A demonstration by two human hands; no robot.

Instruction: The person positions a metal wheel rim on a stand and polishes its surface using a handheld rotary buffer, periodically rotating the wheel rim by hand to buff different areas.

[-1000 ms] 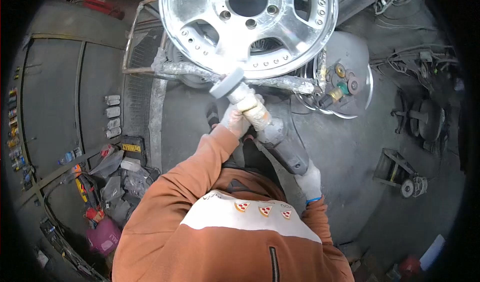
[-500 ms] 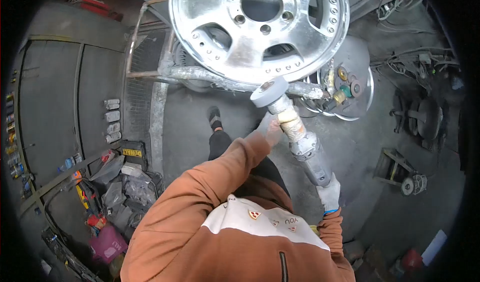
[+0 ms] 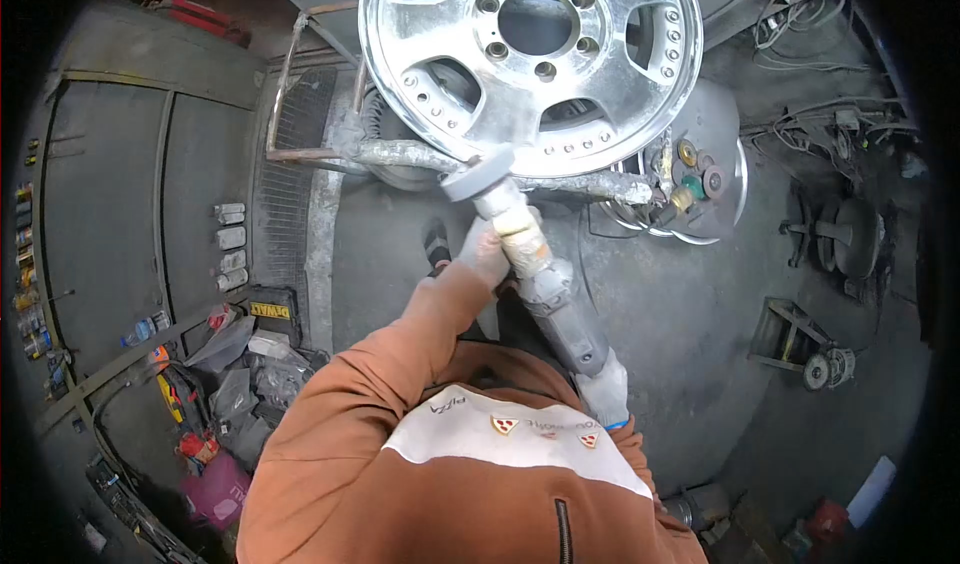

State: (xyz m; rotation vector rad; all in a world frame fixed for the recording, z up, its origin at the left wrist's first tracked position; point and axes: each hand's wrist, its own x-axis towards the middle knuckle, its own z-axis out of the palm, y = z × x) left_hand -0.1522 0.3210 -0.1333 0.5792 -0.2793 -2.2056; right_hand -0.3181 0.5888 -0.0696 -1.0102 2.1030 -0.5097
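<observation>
the left grip [image 3: 484, 251] and right grip [image 3: 606, 392] hold a wrapped power tool [image 3: 549, 286] near a shiny wheel [image 3: 510, 106].

I see grey floor [image 3: 690, 404] below, dark metal-framed panels [image 3: 112, 194] on the left, tangled cables [image 3: 797, 26] far right.

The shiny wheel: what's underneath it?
Under the wheel, a crusted metal bar shows along its near edge, partly hidden by a grey disc. Most else beneath is covered by the wheel, so I can't tell what supports it.

Inside a workshop
A wheel [image 3: 510, 94] on a pipe stand [image 3: 400, 154], power tool [image 3: 570, 329], discs [image 3: 712, 182] and tool case [image 3: 272, 311] show it.
</observation>
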